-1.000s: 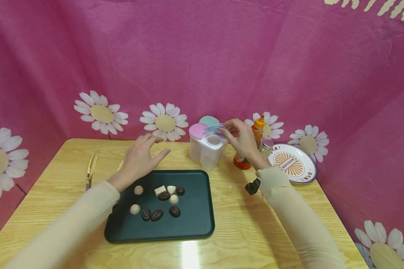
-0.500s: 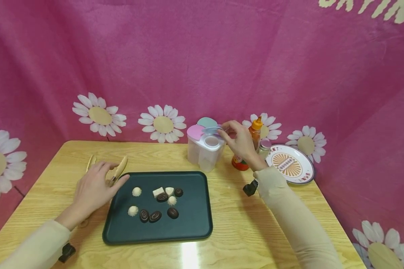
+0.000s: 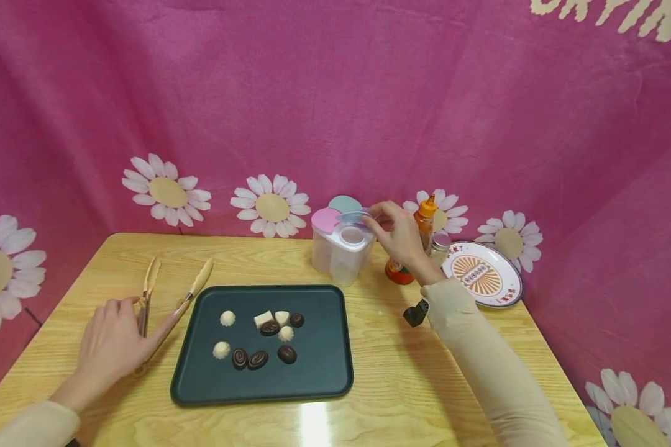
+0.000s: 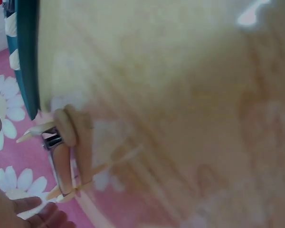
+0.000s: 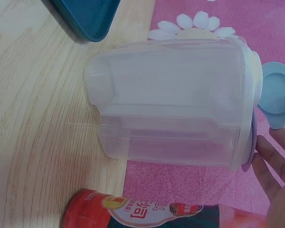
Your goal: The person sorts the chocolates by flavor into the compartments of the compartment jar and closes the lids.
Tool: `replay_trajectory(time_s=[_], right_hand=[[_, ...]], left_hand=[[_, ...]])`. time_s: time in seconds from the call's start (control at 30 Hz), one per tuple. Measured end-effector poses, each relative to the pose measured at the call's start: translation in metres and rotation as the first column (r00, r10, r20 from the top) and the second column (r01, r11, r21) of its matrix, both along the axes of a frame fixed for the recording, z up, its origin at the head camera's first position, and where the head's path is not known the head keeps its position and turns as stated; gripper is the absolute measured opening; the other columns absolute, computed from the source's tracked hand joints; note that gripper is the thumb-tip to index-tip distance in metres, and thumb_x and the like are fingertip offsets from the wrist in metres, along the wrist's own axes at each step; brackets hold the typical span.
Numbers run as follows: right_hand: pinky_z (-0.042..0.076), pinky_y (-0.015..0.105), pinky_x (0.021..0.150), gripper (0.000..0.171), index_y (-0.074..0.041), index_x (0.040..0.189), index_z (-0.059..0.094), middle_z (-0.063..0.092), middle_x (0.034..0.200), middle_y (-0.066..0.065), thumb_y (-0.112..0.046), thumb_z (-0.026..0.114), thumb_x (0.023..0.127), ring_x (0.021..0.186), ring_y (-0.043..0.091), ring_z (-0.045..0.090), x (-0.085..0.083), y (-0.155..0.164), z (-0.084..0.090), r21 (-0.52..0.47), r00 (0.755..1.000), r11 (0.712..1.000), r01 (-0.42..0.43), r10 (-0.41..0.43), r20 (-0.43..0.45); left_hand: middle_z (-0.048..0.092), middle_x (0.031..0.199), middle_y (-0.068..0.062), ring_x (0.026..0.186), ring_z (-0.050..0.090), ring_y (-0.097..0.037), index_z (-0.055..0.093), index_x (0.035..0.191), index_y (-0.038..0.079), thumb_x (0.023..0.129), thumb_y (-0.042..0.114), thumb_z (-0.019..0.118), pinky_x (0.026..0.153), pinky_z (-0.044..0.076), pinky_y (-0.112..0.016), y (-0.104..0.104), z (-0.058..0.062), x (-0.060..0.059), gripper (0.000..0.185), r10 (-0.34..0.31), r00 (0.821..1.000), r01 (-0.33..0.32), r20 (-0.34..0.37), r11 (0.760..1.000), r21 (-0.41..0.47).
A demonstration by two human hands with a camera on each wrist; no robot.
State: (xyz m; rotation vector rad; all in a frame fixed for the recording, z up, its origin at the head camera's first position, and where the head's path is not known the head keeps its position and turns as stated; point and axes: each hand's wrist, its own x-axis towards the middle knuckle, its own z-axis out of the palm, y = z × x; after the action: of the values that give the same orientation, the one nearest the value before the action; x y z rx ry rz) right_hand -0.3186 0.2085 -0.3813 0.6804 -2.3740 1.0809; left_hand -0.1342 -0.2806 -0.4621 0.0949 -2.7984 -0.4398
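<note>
My right hand pinches the raised blue flip lid of a clear plastic storage container, whose round opening shows below it. The container's pink lid and green lid lie shut. At the left, my left hand reaches over a pair of tongs, thumb and fingers spread on either side of its arms. In the left wrist view, its fingers look apart from the tongs. Between the hands, a dark tray bears several dark chocolates and white chocolates.
A red sauce bottle with an orange cap stands right of the container, beneath my right forearm. Behind it are a small jar with a pink lid and a patterned plate leaning on the cloth. A pink flowered cloth backs the wooden table.
My left hand has moved left and down from above the tray's far edge to the tongs. The right hand keeps its hold on the blue lid.
</note>
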Motion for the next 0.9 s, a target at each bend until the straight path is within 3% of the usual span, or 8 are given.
replay_trajectory(time_s=[0.07, 0.27, 0.47, 0.63, 0.9], right_hand=[[0.06, 0.025, 0.078, 0.019, -0.003, 0.108, 0.074, 0.075, 0.103, 0.014, -0.018, 0.077, 0.097, 0.088, 0.025, 0.075, 0.0, 0.0, 0.0, 0.004, 1.0, 1.0, 0.003, -0.003, -0.001], [0.063, 0.041, 0.081, 0.019, -0.003, 0.108, 0.073, 0.075, 0.103, 0.015, -0.018, 0.077, 0.096, 0.089, 0.025, 0.075, -0.001, 0.001, -0.001, 0.008, 1.0, 1.0, 0.013, -0.013, -0.001], [0.062, 0.03, 0.079, 0.018, -0.003, 0.107, 0.073, 0.075, 0.103, 0.015, -0.017, 0.077, 0.097, 0.088, 0.026, 0.075, 0.0, 0.001, -0.001, 0.004, 1.0, 1.0, 0.005, -0.005, -0.006], [0.057, 0.019, 0.078, 0.018, -0.003, 0.107, 0.073, 0.075, 0.102, 0.014, -0.017, 0.077, 0.097, 0.088, 0.024, 0.074, -0.001, 0.001, -0.001, 0.0, 1.0, 1.0, -0.002, 0.002, -0.01], [0.062, 0.033, 0.079, 0.018, -0.003, 0.107, 0.073, 0.075, 0.101, 0.014, -0.018, 0.077, 0.097, 0.087, 0.025, 0.074, -0.001, 0.001, -0.001, 0.011, 1.0, 1.0, 0.003, -0.003, -0.022]], left_hand=[[0.052, 0.086, -0.029, 0.078, 0.052, -0.044, 0.052, 0.087, -0.004, 0.089, 0.069, 0.068, 0.059, 0.038, -0.047, -0.001, -0.004, 0.001, 0.074, 0.02, 0.999, -0.02, 0.031, 1.0, -0.014], [0.049, 0.087, -0.034, 0.078, 0.051, -0.048, 0.052, 0.093, -0.01, 0.089, 0.072, 0.065, 0.056, 0.04, -0.049, 0.001, -0.014, 0.002, 0.082, 0.043, 0.994, -0.039, 0.1, 0.998, -0.04], [0.049, 0.085, -0.034, 0.075, 0.05, -0.047, 0.049, 0.093, -0.012, 0.092, 0.07, 0.063, 0.054, 0.041, -0.05, 0.005, -0.02, -0.001, 0.083, 0.051, 0.99, -0.046, 0.129, 0.998, -0.046], [0.048, 0.08, -0.034, 0.071, 0.049, -0.046, 0.046, 0.087, -0.011, 0.092, 0.065, 0.065, 0.05, 0.04, -0.049, 0.008, -0.023, -0.004, 0.078, 0.065, 0.992, -0.06, 0.109, 0.997, -0.055], [0.048, 0.081, -0.034, 0.073, 0.051, -0.048, 0.047, 0.087, -0.012, 0.092, 0.071, 0.062, 0.052, 0.041, -0.049, 0.008, -0.026, -0.01, 0.084, 0.095, 0.985, -0.086, 0.144, 0.994, -0.065]])
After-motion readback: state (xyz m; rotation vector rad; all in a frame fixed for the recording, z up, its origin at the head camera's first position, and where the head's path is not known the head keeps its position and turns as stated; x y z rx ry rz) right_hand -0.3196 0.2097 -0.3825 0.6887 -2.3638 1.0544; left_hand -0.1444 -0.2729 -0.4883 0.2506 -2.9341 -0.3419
